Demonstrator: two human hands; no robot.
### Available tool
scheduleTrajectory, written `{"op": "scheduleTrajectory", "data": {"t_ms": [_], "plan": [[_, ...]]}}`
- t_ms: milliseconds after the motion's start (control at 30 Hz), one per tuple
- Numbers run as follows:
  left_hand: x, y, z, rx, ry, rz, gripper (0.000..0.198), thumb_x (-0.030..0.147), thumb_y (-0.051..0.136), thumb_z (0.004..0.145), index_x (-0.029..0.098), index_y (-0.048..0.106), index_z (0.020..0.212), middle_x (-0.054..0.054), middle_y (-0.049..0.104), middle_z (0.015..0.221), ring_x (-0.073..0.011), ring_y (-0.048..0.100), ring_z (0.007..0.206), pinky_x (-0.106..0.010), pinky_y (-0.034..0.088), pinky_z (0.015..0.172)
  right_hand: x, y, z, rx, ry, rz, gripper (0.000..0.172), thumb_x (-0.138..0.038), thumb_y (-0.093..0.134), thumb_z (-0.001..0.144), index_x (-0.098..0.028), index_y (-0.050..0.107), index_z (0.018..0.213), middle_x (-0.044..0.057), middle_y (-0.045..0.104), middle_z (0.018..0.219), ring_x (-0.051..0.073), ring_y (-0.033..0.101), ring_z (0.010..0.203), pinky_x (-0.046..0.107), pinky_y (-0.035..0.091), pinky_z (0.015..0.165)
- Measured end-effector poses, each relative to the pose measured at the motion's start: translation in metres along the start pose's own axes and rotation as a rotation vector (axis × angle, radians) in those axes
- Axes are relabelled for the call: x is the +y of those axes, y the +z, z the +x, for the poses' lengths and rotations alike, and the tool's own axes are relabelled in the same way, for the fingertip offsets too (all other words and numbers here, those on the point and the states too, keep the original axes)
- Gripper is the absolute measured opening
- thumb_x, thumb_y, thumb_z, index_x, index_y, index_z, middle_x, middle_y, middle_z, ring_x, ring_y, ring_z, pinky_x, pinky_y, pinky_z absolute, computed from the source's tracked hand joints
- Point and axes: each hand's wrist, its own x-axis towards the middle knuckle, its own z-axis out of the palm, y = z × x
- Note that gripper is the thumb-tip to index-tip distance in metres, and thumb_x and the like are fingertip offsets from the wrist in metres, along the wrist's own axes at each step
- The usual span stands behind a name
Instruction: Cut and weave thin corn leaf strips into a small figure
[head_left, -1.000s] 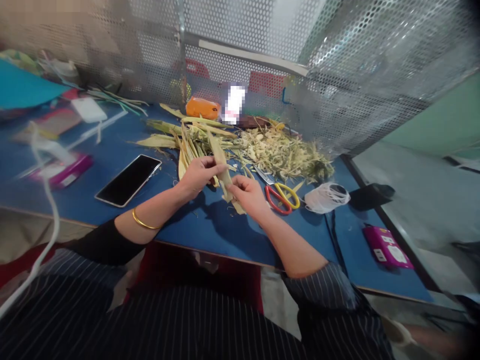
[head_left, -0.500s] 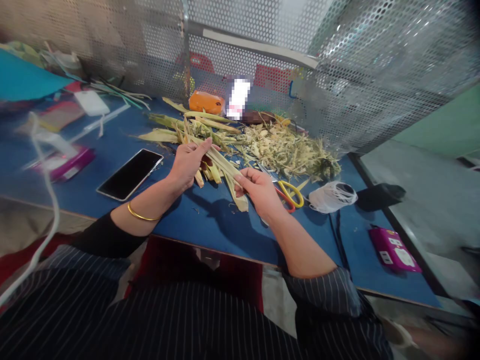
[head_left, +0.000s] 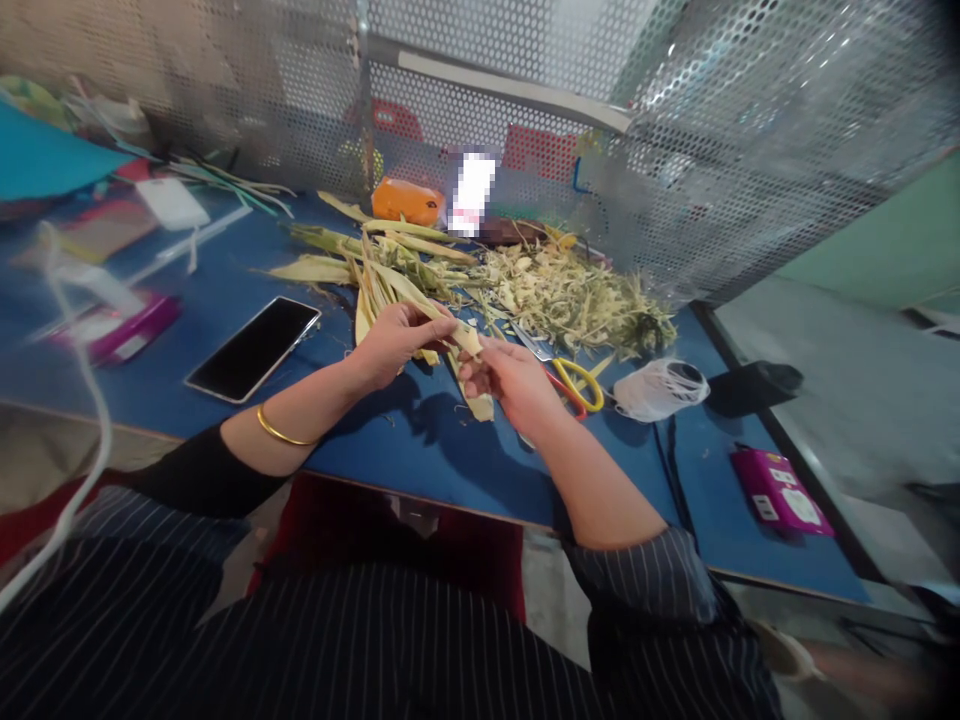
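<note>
Both my hands meet over the blue table (head_left: 450, 460) and grip the same pale yellow-green leaf strip (head_left: 466, 338). My left hand (head_left: 396, 342), with a gold bangle on its wrist, is closed round the strip's left part. The fingers of my right hand (head_left: 506, 382) pinch its right end, and a loose piece hangs down below them. More long leaf strips (head_left: 360, 262) lie just beyond my hands, and a heap of shredded leaf trimmings (head_left: 570, 298) lies further right.
Scissors with red and yellow handles (head_left: 574, 385) lie right of my right hand, beside a spool of white thread (head_left: 661, 388). A black phone (head_left: 253, 347) lies to the left. A pink box (head_left: 781, 490), an orange object (head_left: 406, 202) and a perforated metal screen (head_left: 675, 130) border the table.
My hands came closer together on the strip. The left hand, stretched out along the strips half a second ago, has curled shut round the strip near the right hand.
</note>
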Motion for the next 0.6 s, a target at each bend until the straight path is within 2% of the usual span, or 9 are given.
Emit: {"op": "scheduleTrajectory", "data": {"t_ms": [100, 167, 300, 467, 600], "plan": [[0.005, 0.0, 0.0, 0.031, 0.03, 0.055, 0.028, 0.04, 0.074, 0.075, 0.013, 0.067, 0.078, -0.004, 0.068, 0.07, -0.0139, 0.066, 0.067, -0.025, 0.053, 0.066, -0.003, -0.004, 0.0, 0.189, -0.267, -0.227, 0.04, -0.059, 0.058, 0.081, -0.02, 0.063, 0.076, 0.001, 0.064, 0.072, 0.012, 0.058, 0.063, 0.026, 0.046, 0.06], [0.007, 0.0, -0.001, 0.031, 0.026, 0.121, 0.026, 0.038, 0.073, 0.076, 0.012, 0.066, 0.078, -0.004, 0.067, 0.066, -0.0129, 0.064, 0.062, -0.024, 0.052, 0.061, -0.004, -0.005, 0.0, 0.208, -0.38, -0.386, 0.036, -0.055, 0.064, 0.078, -0.02, 0.062, 0.073, -0.001, 0.06, 0.07, 0.011, 0.054, 0.064, 0.026, 0.042, 0.062], [0.007, 0.001, -0.005, 0.027, 0.009, 0.184, 0.024, 0.036, 0.073, 0.075, 0.013, 0.068, 0.082, -0.003, 0.066, 0.064, -0.011, 0.06, 0.057, -0.023, 0.05, 0.057, -0.003, -0.002, -0.003, 0.151, -0.338, -0.536, 0.028, -0.041, 0.074, 0.072, -0.019, 0.057, 0.067, -0.004, 0.052, 0.06, 0.009, 0.042, 0.056, 0.025, 0.035, 0.055], [0.003, 0.0, -0.004, -0.058, -0.028, 0.133, 0.026, 0.037, 0.077, 0.069, 0.014, 0.071, 0.08, -0.004, 0.069, 0.073, -0.0121, 0.061, 0.063, -0.023, 0.05, 0.059, -0.002, 0.0, -0.004, 0.101, -0.264, -0.463, 0.024, -0.037, 0.066, 0.077, -0.02, 0.053, 0.066, -0.004, 0.054, 0.055, 0.01, 0.048, 0.055, 0.025, 0.036, 0.056], [-0.004, 0.0, -0.002, -0.009, -0.08, 0.098, 0.028, 0.037, 0.078, 0.069, 0.013, 0.071, 0.082, -0.006, 0.071, 0.075, -0.0115, 0.061, 0.061, -0.024, 0.05, 0.058, -0.005, -0.002, -0.002, 0.09, -0.261, -0.4, 0.018, -0.031, 0.062, 0.078, -0.02, 0.056, 0.067, -0.004, 0.055, 0.055, 0.01, 0.051, 0.054, 0.026, 0.04, 0.059]]}}
